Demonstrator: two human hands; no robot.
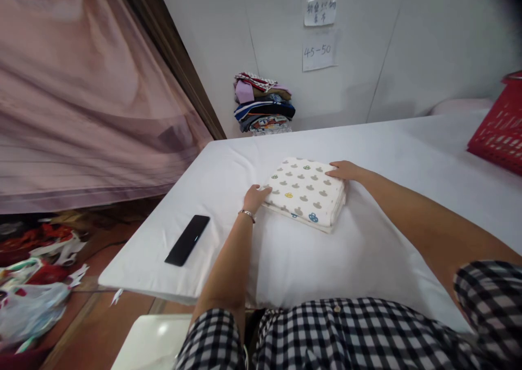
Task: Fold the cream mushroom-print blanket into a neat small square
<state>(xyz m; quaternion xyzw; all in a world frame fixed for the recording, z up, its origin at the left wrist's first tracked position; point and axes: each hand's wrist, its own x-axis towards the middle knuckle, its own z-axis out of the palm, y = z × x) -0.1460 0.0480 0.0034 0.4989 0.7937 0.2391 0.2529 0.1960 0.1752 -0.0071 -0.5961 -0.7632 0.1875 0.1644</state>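
Observation:
A folded white cloth (299, 187) printed with grey, blue, green and yellow mushroom shapes lies in the middle of the white-covered table. At its left corner, my left hand (256, 197) grips the edge, thumb on top. My right hand (346, 171) holds the far right corner, with fingers and thumb bent over the edge. Several layers show along the cloth's near and right sides. Parts of my fingertips are hidden at the cloth's edges.
A black phone (187, 240) lies on the table (228, 163) to the left. Folded clothes (264, 106) are stacked beyond the far edge. A red basket (499, 125) stands at right. Plastic bags (32, 307) sit on the floor, below a pink curtain (93, 98).

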